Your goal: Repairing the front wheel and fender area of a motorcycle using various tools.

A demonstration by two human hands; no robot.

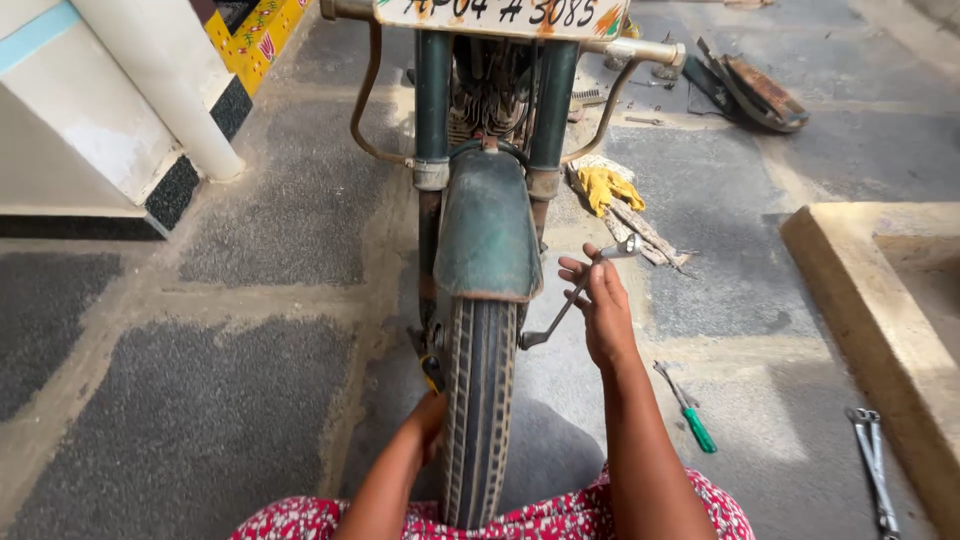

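The right hand has a loose, open-fingered grip on a wrench angled down-left to the front wheel; the left hand's grip is hidden.

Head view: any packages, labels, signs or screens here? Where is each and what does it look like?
Number plate: top centre, across the motorcycle's front above the green forks; a wide pale plate with dark hand-painted characters and an orange mark at its right end, top edge cropped.
No packages, labels or screens in view.
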